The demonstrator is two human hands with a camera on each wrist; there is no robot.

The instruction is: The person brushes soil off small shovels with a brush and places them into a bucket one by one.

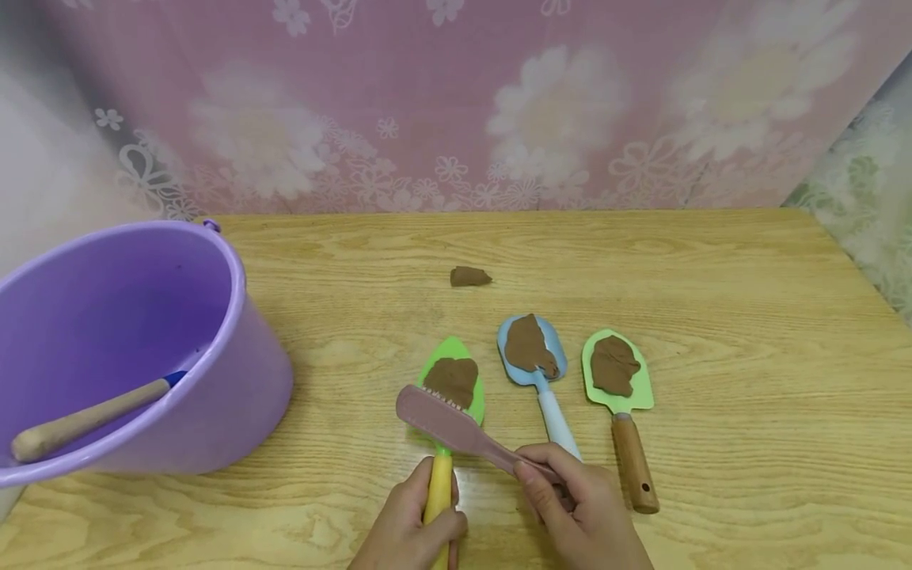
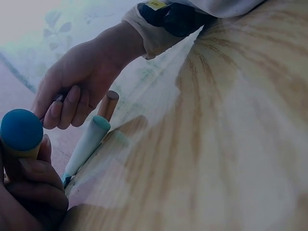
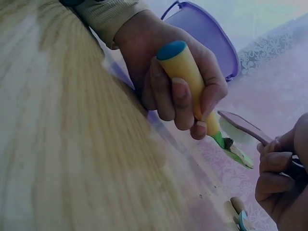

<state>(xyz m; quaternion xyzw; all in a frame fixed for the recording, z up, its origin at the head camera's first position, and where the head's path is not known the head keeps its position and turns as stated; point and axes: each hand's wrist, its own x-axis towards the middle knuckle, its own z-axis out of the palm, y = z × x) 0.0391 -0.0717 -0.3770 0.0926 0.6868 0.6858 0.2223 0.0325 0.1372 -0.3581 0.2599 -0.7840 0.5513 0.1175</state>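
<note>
My left hand (image 1: 413,518) grips the yellow handle of a small green hand trowel (image 1: 480,396), whose blue end cap (image 2: 21,130) shows in the left wrist view. A flattened lump of brown clay (image 1: 452,378) lies on its blade. Between thumb and fingers, my right hand (image 1: 580,503) pinches the thin handle of a mauve brush (image 1: 442,419). The brush head crosses over the lower part of the trowel blade, and its pale bristles (image 3: 236,132) face the clay side in the right wrist view. Part of the clay is hidden behind the brush.
Right of the trowel lie a blue shovel (image 1: 507,366) with a white handle and a light green shovel (image 1: 644,389) with a wooden handle, each bearing brown clay. A clay piece (image 1: 470,276) lies farther back. On the left stands a purple bucket (image 1: 260,388) containing a wooden-handled tool (image 1: 93,416).
</note>
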